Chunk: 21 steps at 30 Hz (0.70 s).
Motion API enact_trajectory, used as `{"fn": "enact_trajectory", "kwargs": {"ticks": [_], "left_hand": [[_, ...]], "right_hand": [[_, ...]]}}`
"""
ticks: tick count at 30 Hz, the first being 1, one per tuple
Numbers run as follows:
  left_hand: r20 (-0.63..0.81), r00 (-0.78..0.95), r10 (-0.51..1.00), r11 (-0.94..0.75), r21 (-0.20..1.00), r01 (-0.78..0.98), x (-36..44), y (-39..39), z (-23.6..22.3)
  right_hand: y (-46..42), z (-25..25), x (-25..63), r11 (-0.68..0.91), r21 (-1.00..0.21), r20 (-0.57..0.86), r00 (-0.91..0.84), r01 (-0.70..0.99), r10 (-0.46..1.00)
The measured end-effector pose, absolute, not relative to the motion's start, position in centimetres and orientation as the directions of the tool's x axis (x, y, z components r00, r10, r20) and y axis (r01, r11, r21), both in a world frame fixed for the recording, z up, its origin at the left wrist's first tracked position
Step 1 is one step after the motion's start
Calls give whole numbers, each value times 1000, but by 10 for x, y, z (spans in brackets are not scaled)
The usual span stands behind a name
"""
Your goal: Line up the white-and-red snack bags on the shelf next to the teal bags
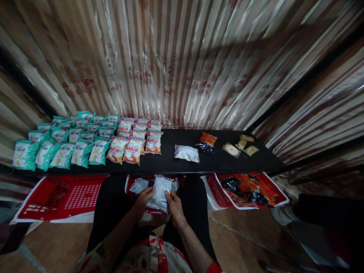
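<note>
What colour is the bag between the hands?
The bag is mostly whitish with striped ends, in the head view.

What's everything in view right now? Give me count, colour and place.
Teal packets: over fifteen, teal-white, table's left end
Shrimp-print packets: around ten, orange-white, beside the teal ones
Loose packet: one, white, mid-table
Pouch: seemingly one, orange-black, right of it
Wrapped disc: one, pale, further right
Small packets: about three, gold, beside the disc
Table: one, black, front of curtain
Curtain: count unclear, striped, behind table
Poles: two, black, either side
Baskets: three, red, below table edge
Orange-black packets: several, right basket
Held packet: one, white, over middle basket
Legs: two, dark trousers, flanking middle basket
Hands: two, bare, both on held packet
</note>
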<state>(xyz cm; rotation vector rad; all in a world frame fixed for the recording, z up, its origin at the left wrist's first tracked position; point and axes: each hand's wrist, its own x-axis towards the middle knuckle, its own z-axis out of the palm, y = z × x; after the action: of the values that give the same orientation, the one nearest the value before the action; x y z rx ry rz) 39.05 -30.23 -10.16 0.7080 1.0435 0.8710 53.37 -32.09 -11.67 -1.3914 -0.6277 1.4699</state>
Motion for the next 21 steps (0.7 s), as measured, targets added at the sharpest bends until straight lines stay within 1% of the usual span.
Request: {"fn": "enact_trajectory", "kwargs": {"ticks": [4, 8, 12, 17, 21], "left_hand": [[-437, 239, 867, 495, 808, -319, 394, -301, -104], [-439, 225, 870, 492, 803, -336, 397, -298, -111], [-454, 201, 868, 496, 792, -355, 397, -298, -113], [-471, 238, 850, 527, 778, -343, 393, -301, -106], [-482, 206, 852, 524, 768, -369, 392, -302, -103]], "right_hand": [[-322, -118, 535, -390, -883, -432, 128, -262, 893], [-323, -118, 537, -381, -895, -408, 79, -233, 910], [-321, -113, 539, -367, -905, -371, -23, -214, 928], [-319, -99, 544, -407, -890, -386, -135, -207, 913], [-317, -90, 547, -424, -869, -407, -119, -255, 906]]}}
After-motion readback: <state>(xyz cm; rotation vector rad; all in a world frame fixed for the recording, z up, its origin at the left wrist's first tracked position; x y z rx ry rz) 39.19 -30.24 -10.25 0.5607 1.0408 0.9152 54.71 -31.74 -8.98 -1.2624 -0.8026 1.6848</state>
